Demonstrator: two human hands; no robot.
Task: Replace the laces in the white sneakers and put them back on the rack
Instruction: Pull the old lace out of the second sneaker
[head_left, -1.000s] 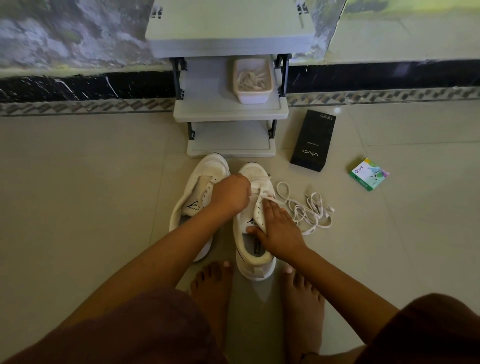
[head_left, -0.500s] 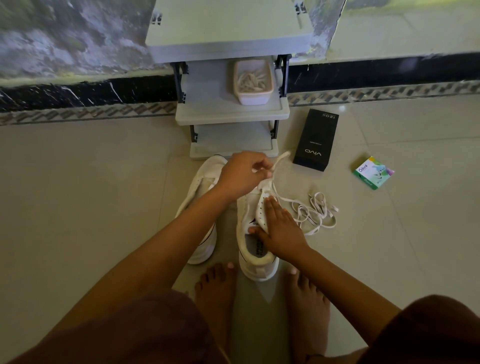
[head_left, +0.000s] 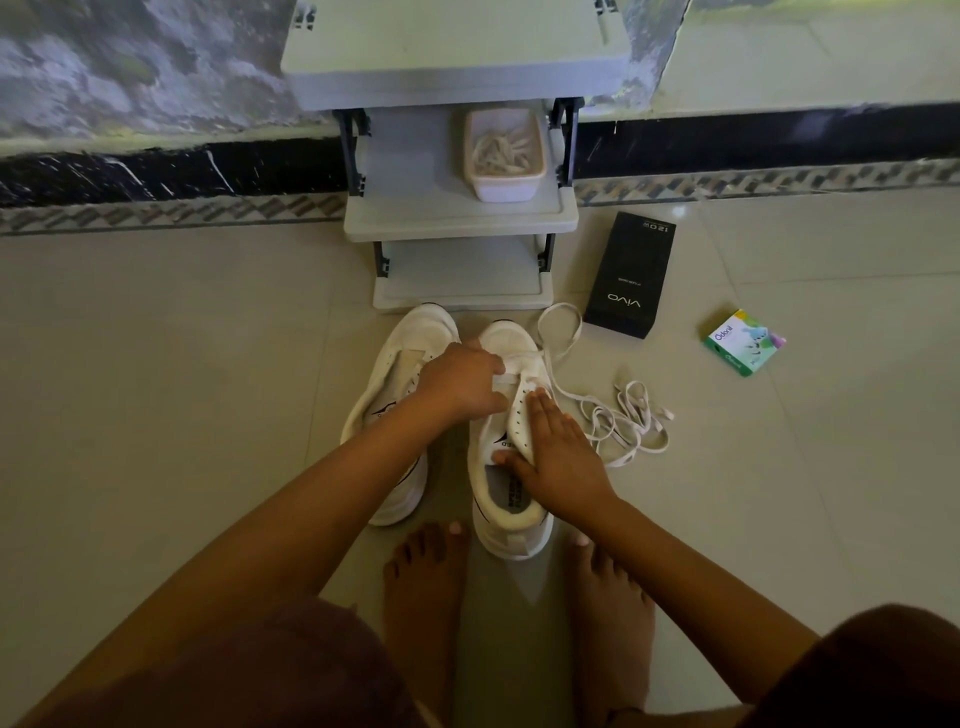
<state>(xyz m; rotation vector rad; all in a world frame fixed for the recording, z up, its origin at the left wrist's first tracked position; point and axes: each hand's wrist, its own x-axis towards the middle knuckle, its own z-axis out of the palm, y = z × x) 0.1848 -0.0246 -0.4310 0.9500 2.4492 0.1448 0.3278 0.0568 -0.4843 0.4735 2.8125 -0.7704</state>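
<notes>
Two white sneakers stand side by side on the tiled floor in front of a grey rack (head_left: 460, 221). The left sneaker (head_left: 387, 395) has no lace in its eyelets. My left hand (head_left: 460, 384) reaches across it and grips a white lace (head_left: 631, 423) at the front eyelets of the right sneaker (head_left: 511, 512). My right hand (head_left: 558, 454) holds that sneaker's right eyelet flap, fingers flat on the outside and thumb at the flap's inner edge. The lace loops past the toe and trails into a loose heap on the floor to the right.
A white tub (head_left: 504, 158) with pale laces sits on the rack's middle shelf. A black phone box (head_left: 628, 275) and a small green box (head_left: 745, 343) lie on the floor to the right. My bare feet (head_left: 426, 582) stand just behind the sneakers.
My left hand lifted the lace up and away from the right sneaker, then came back down to its front eyelets. A lace loop now lies beyond the toe. My right hand stayed put.
</notes>
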